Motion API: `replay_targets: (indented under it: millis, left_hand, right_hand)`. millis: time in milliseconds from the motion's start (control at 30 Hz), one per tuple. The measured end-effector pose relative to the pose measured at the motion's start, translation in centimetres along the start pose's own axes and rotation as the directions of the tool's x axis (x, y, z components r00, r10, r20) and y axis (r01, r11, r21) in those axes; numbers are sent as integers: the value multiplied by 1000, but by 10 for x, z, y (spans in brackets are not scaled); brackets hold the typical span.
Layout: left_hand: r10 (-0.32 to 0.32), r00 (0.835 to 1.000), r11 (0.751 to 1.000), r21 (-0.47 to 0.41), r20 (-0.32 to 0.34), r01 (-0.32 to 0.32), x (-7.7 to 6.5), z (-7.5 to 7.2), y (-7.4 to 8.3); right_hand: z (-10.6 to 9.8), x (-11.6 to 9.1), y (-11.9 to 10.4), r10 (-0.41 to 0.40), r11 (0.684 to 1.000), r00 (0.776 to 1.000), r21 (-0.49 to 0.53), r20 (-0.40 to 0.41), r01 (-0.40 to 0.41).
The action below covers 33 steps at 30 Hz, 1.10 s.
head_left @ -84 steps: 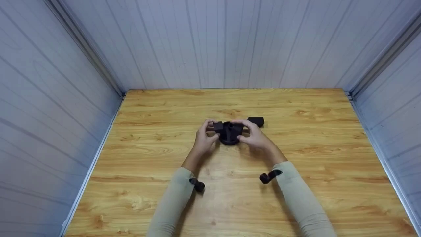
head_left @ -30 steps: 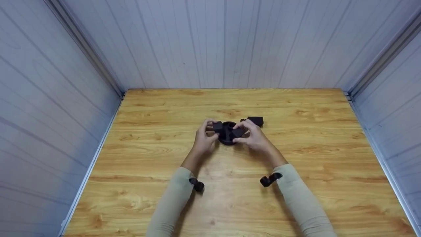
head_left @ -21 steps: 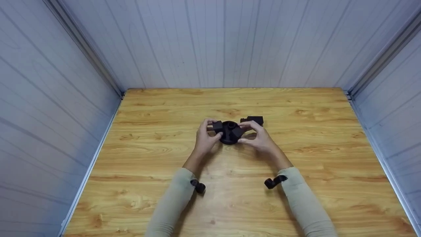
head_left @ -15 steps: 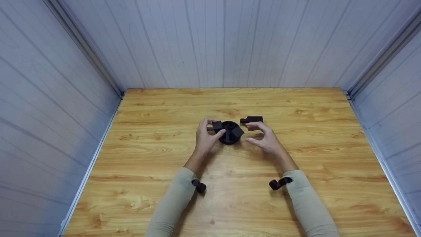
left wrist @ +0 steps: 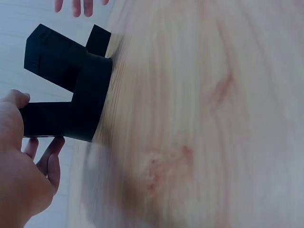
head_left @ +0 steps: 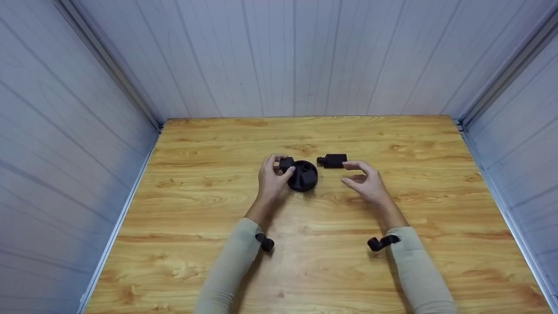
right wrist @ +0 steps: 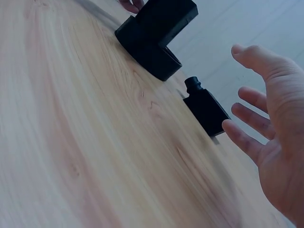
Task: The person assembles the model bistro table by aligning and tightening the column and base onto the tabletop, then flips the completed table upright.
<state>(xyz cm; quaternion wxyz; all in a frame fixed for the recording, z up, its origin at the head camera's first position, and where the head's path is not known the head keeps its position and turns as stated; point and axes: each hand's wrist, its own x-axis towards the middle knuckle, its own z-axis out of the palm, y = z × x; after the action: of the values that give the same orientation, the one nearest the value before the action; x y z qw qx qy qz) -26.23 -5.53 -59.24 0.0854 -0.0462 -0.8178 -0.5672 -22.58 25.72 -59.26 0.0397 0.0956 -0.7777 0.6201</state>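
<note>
A round black base [head_left: 302,189] with a raised rim and a ring-shaped socket stands on the wooden table. Two black rectangular blocks rise from it, leaning outward. My left hand [head_left: 271,179] grips the left block [left wrist: 47,118] between thumb and fingers. The other block [left wrist: 56,56] stands in the base untouched. To the right of the base lies a third black block [head_left: 335,160] with a narrow ridged neck [right wrist: 193,84] pointing left. My right hand [head_left: 367,182] is beside this block's right end, thumb and fingers spread apart and holding nothing.
The wood-grain table [head_left: 296,270] is enclosed by pale panelled walls [head_left: 270,56] at the back and both sides. Small black wrist cameras [head_left: 378,244] stick out from both sleeves, above the tabletop.
My right hand has let go of the right block in the base and moved right, toward the lying block. My left hand keeps its grip; the base has turned slightly.
</note>
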Motion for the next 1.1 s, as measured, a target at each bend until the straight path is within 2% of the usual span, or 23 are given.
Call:
replay_targets:
  millis: [233,400,533,767,900,1100]
  left_hand:
    - [-5,1000,1000,-28,19,5,-2,-2,1]
    - [-17,1000,999,-51,24,19,-13,0,5]
    - [-26,1000,998,-55,3,26,-22,4,9]
    - [-79,997,997,6,7,79,-35,10,17]
    - [-101,995,995,19,25,100,-36,12,16]
    - [-83,992,997,0,97,83,-30,8,15]
  right_hand:
    - [0,5,3,-21,999,999,-32,-42,20]
    - [-1,14,2,-9,998,1000,-70,-21,8]
    - [-1,22,2,-2,997,1000,-73,2,2]
    - [0,35,9,15,990,1000,-142,11,-13]
    - [3,39,14,25,987,1000,-162,10,-24]
    - [9,42,21,30,978,1000,-206,-8,-31]
